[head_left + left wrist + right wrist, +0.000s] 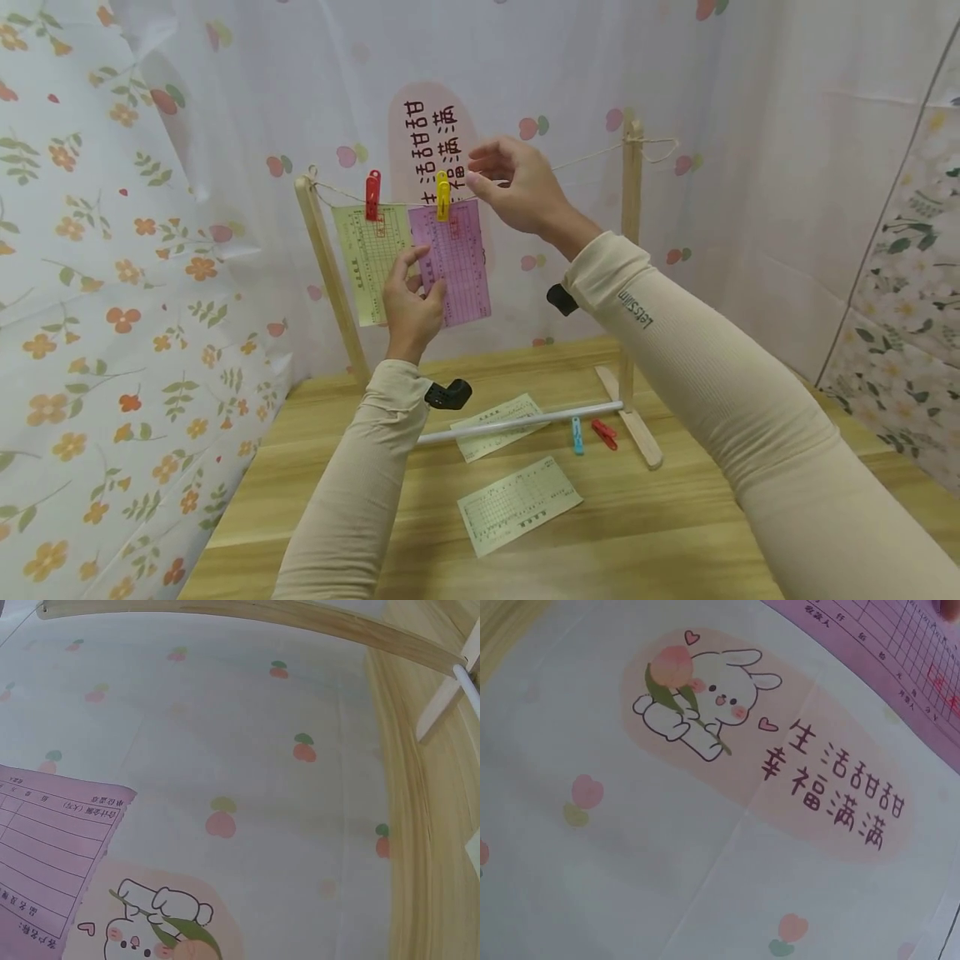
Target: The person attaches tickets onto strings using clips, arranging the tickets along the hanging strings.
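Note:
A purple printed slip (465, 283) hangs from the string, held at its top by a yellow clothespin (442, 197). Beside it on the left, a red clothespin (372, 196) holds a yellow-green slip (363, 275). My left hand (415, 312) is raised in front of the two slips where they meet, thumb and fingers apart and loosely bent. Just right of the yellow clothespin, at string height, my right hand (517, 185) has its fingers loosely bent with nothing between them. Parts of the purple slip (56, 847) also show in both wrist views.
Wooden posts (632, 267) carry the string, joined low by a white rod (525, 422). On the table (660, 533) lie a pale slip (521, 504), another slip (480, 446) under the rod, a blue clothespin (577, 436) and a red one (604, 434). A patterned curtain (547, 75) stands behind.

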Demonstrator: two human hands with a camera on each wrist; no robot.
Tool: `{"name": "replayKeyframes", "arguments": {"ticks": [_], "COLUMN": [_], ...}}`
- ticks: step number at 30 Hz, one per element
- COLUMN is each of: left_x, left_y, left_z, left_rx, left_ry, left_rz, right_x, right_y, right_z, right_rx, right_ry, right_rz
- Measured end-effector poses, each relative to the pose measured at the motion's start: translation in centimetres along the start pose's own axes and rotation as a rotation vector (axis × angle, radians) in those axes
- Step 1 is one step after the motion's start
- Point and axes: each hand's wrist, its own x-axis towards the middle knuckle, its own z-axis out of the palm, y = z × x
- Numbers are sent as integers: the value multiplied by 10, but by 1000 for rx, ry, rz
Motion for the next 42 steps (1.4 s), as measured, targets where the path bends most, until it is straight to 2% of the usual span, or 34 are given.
{"name": "replayKeyframes", "arguments": {"ticks": [3,8,10,15,17,25,34,40,42], "left_x": [-1,-8,-7,-3,-4,-7,-18,-35,-40], "left_y": [2,22,21,2,1,2,8,30,32], "left_z": [0,0,0,-2,-3,-7,-18,-24,-26], "left_rx": [-9,10,13,10,22,43,34,42,59], "left_ry": [-4,-12,-14,-16,-12,-7,-86,-130,-145], "left_rz": [-10,-33,-31,-5,2,35,21,1,-8], "right_x": [-7,-20,-25,-36,-41,-58,-78,-95,-101], "right_y": [5,13,17,26,29,43,67,87,93], "right_z": [-2,-6,-8,-10,-11,-13,-13,-12,-12], "right_rx": [64,159,189,261,279,295,269,244,251], "right_ry": [26,39,33,26,28,32,9,-20,-24], "right_rz": [-5,-19,-23,-18,-12,-2,15,57,68]}}
